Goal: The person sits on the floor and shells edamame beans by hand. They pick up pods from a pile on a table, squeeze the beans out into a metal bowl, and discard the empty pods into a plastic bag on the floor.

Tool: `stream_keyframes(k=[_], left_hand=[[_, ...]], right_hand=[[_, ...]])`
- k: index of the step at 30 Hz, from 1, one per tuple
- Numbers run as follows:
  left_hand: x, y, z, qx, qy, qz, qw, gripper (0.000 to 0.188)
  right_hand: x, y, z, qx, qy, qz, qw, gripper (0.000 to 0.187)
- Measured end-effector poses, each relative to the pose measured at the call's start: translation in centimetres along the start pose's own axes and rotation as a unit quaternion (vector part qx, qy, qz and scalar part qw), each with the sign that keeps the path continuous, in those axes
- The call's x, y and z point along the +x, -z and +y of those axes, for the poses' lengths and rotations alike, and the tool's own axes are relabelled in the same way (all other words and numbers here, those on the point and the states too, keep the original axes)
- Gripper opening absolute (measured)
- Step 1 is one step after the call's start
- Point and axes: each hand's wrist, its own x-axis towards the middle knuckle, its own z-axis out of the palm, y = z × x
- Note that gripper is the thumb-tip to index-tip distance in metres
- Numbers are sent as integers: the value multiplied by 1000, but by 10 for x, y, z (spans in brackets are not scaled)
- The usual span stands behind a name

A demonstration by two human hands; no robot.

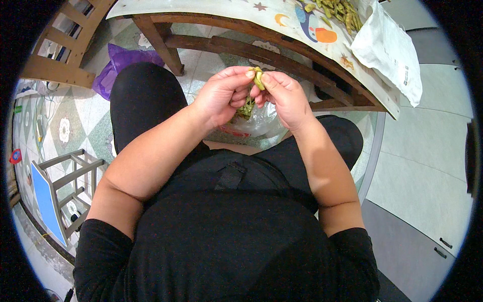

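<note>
Head view: green pod (258, 79) held between left grip (219, 97), right grip (288, 98)

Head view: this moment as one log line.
left hand: pinching green pod | right hand: pinching same pod | below hands: clear bag | table: pod pile, white sack

White sack (387, 50): small dark printing near the lower right edge, running slantwise down the material, with a compact dark mark among it; too small to read
Clear plastic bag (269, 124): a patch of red, seemingly print, on the creased film toward its lower left; cannot be made out
Tabletop (231, 7): cover printed with pictures, among them stars, an orange crescent moon and a coloured figure in blue and orange
Wording or numbers that can be read: none
</note>
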Motion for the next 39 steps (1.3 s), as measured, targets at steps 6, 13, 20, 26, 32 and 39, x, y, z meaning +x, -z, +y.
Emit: stream_keyframes(k=[6,13,20,26,32,39], left_hand=[[-4,-8,0,27,-9,34,999,10],[-6,-5,-2,-5,39,35,999,9],[-5,-7,-3,34,-1,11,999,16],[-4,-7,-6,72,-50,-18,996,21],[-5,-8,-9,142,-64,22,988,18],[1,-6,-13,192,-124,41,973,15]], right_hand=[[-2,-6,0,-106,61,33,992,20],[2,3,14,-305,151,66,938,14],[0,-4,10,-210,115,93,966,14],[-1,-7,5,-156,93,119,976,11],[1,-8,10,-313,192,148,918,9],[-1,-12,8,-169,117,133,969,10]])
